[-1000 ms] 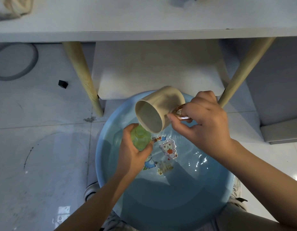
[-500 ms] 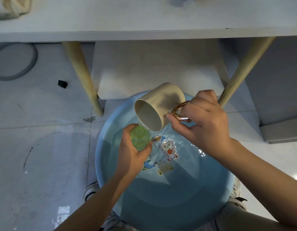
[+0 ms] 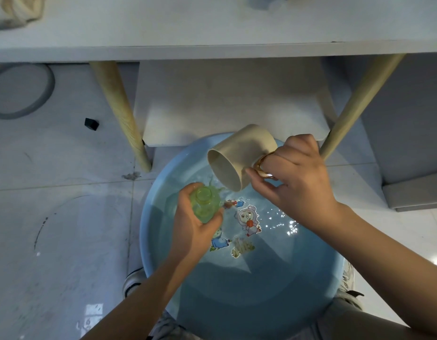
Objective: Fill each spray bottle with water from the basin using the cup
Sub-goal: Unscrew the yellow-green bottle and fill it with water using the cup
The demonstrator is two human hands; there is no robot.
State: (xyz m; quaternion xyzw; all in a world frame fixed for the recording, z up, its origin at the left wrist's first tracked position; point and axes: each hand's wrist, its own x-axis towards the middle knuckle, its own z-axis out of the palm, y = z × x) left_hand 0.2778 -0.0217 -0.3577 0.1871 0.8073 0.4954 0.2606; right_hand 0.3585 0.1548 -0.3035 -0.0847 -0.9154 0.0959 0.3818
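Observation:
A light-blue basin (image 3: pixel 153 217) of water with cartoon stickers on its bottom sits on the floor below me. My left hand (image 3: pixel 195 227) grips a green translucent spray bottle (image 3: pixel 205 201) upright over the basin, its mouth open with no spray head on it. My right hand (image 3: pixel 293 182) holds a beige cup (image 3: pixel 239 158) by its copper-coloured handle. The cup is tipped on its side, rim just above and right of the bottle's mouth, and water splashes around the bottle's neck.
A white table (image 3: pixel 212 28) spans the top, with two wooden legs (image 3: pixel 119 114) slanting down on either side of the basin. A white shelf board (image 3: pixel 232 99) lies under it. A grey hose (image 3: pixel 38 99) and a small black block (image 3: pixel 91 123) lie on the tiled floor at left.
The cup has tipped a little further and lifted slightly. Water now splashes at the bottle's neck. The left hand and bottle have barely moved.

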